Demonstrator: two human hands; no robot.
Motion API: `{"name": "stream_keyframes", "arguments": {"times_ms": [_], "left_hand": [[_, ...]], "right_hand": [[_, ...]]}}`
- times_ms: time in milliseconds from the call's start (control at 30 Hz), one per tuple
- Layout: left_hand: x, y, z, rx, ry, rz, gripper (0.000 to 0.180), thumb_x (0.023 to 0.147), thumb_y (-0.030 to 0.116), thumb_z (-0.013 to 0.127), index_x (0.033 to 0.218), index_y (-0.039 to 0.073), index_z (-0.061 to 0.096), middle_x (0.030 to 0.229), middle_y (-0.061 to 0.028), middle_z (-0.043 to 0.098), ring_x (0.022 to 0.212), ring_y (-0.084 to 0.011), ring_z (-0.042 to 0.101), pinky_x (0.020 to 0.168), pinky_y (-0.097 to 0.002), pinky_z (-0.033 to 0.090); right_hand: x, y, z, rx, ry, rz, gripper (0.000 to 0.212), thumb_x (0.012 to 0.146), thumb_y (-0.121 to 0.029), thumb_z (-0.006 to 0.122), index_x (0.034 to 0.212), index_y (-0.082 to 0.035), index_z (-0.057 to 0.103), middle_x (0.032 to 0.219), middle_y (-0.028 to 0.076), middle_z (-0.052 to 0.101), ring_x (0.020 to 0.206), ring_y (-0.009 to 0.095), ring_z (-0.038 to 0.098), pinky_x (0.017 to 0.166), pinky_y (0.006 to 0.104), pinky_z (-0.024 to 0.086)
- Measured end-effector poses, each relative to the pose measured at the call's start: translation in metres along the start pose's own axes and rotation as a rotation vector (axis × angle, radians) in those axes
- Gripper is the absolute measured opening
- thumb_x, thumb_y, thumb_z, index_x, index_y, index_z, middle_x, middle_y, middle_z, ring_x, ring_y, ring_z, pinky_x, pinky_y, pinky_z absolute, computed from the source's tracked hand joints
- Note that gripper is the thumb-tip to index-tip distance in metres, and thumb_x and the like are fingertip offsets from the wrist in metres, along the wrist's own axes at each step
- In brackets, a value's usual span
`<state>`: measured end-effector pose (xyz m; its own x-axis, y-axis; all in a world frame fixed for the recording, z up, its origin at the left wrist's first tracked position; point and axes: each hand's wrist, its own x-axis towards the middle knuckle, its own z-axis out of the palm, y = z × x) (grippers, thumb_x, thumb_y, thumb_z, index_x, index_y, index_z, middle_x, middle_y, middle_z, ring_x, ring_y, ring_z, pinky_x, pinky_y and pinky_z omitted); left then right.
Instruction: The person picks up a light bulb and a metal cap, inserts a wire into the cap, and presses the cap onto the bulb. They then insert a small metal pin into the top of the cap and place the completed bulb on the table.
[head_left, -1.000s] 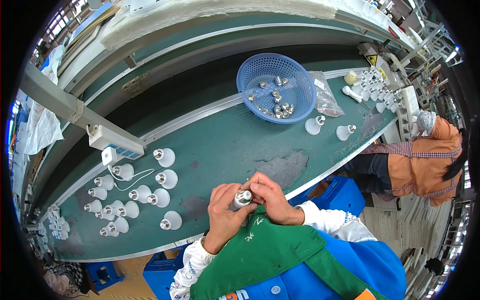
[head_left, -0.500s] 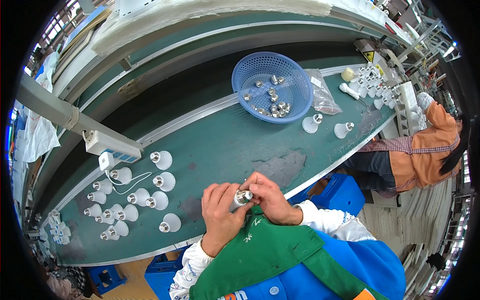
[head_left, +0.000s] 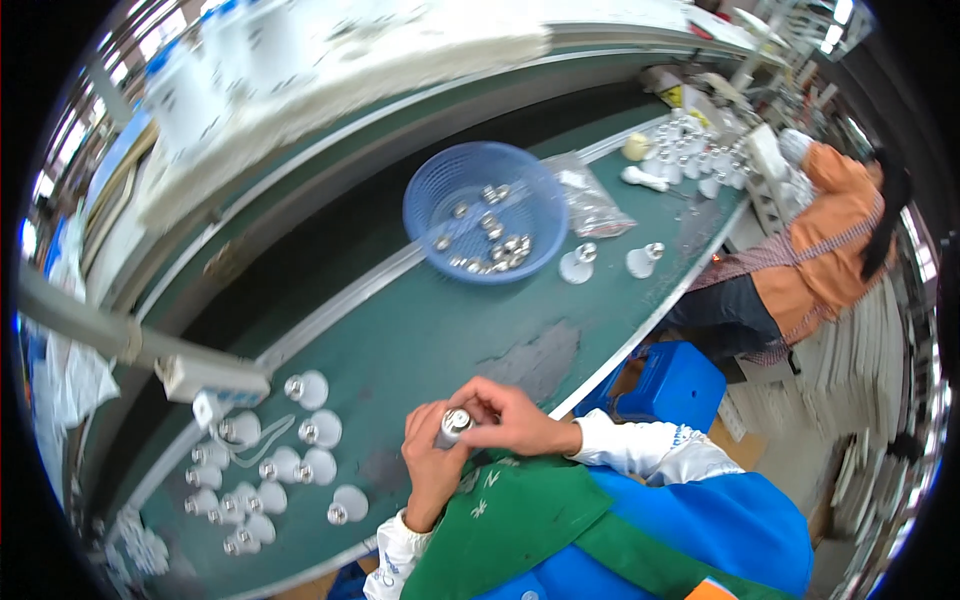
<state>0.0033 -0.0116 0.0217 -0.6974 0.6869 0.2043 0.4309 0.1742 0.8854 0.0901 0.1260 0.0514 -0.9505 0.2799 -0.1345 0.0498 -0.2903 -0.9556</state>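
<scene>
Blue basket [head_left: 425, 195] = landmark. Held bulb [head_left: 448, 436] is nearer the wearer than the basket, just off the bench [head_left: 420, 340] edge, metal end tilted up. L hand [head_left: 430, 465]: fingers wrapped round the bulb's L side. R hand [head_left: 515, 420]: fingers + thumb closed in on it near the metal end; exact fingertip contact partly hidden, pic a bit blurry. Step in hand, prob.: working the metal end w/ both hands, L steadying, R doing the fine work. Next move likely calls for a firm L hold, bulb kept in line, and a careful R pinch or turn, w/o slipping. Loose metal caps [head_left: 512, 247] sit inside the basket; clear bag [head_left: 595, 205] just R of it; two bulbs stand below-R of it, nearer one [head_left: 578, 265] and farther one [head_left: 645, 262]. Scattered bulbs [head_left: 318, 466] lie well L of & below basket, approx. a dozen, metal ends mostly pointing L.
</scene>
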Motion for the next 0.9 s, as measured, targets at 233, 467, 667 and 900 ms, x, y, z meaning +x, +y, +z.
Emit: {"name": "stream_keyframes", "arguments": {"times_ms": [233, 467, 667, 900], "left_hand": [[0.026, -0.016, 0.042, -0.084, -0.189, 0.088, 0.051, 0.067, 0.011, 0.074, 0.114, 0.0, 0.059, 0.113, -0.0165, 0.059, 0.106, -0.0335, 0.054, 0.091, -0.0408, 0.043], [0.009, -0.027, 0.02, -0.037, -0.34, -0.124, 0.062, 0.068, 0.013, 0.077, 0.123, 0.0, 0.052, 0.119, -0.0165, 0.056, 0.108, -0.0289, 0.055, 0.093, -0.0379, 0.042], [-0.012, -0.04, 0.0, -0.119, -0.299, -0.291, 0.051, 0.072, 0.002, 0.069, 0.121, -0.002, 0.054, 0.108, -0.013, 0.062, 0.099, -0.0195, 0.059, 0.084, -0.0307, 0.046], [-0.017, -0.051, -0.011, -0.232, -0.171, -0.406, 0.046, 0.074, -0.002, 0.066, 0.119, -0.004, 0.054, 0.106, -0.0133, 0.061, 0.094, -0.0175, 0.058, 0.08, -0.0271, 0.048]], "right_hand": [[-0.011, 0.019, -0.036, -0.555, 0.283, -0.298, 0.031, 0.074, -0.013, 0.072, 0.1, -0.003, 0.058, 0.073, 0.004, 0.05, 0.062, 0.012, 0.047, 0.055, 0.0276, 0.04], [-0.009, 0.009, -0.151, -0.817, 0.949, -0.338, 0.025, 0.073, -0.01, 0.066, 0.094, -0.003, 0.056, 0.081, 0.013, 0.056, 0.068, 0.025, 0.058, 0.063, 0.0354, 0.047], [-0.006, 0.023, -0.257, -0.954, 1.269, -0.291, 0.022, 0.074, -0.013, 0.065, 0.09, -0.003, 0.053, 0.085, 0.014, 0.059, 0.076, 0.033, 0.06, 0.066, 0.042, 0.046], [-0.007, 0.027, -0.281, -0.954, 1.342, -0.075, 0.027, 0.075, -0.016, 0.065, 0.098, -0.006, 0.055, 0.089, 0.014, 0.059, 0.086, 0.034, 0.058, 0.073, 0.0447, 0.043]]}}
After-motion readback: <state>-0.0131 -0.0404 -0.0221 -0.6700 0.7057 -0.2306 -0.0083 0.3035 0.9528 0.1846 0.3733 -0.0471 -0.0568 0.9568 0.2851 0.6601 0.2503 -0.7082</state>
